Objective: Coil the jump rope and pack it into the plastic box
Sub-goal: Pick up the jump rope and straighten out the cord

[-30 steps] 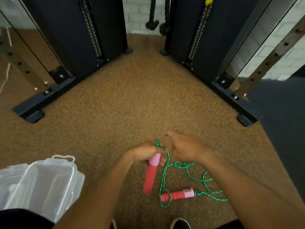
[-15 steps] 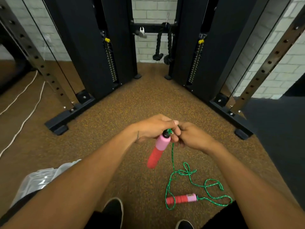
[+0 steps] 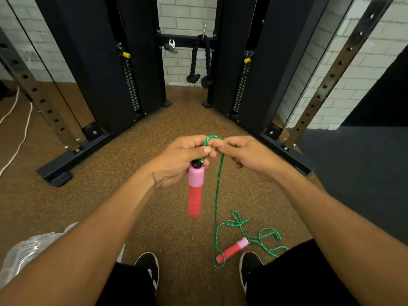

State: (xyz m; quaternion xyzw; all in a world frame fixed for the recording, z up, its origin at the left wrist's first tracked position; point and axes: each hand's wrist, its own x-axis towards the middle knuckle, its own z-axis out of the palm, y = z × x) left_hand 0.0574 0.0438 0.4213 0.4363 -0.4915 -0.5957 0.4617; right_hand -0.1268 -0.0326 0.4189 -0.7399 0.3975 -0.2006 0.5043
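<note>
Rope (image 3: pixel 217 191) pinched by left hand (image 3: pixel 178 160) and right hand (image 3: pixel 249 157), pink-red handle (image 3: pixel 195 191) hanging below, second handle (image 3: pixel 233 249) on floor (image 3: pixel 110 195)

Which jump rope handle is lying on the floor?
The handle by the right shoe, flat among loose green rope beside the right shoe. The other handle hangs vertically below the left hand.

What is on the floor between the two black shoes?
In the head view, the second red-and-pink handle and a loop of green rope lie between the left shoe and right shoe, nearer the right one.
</note>
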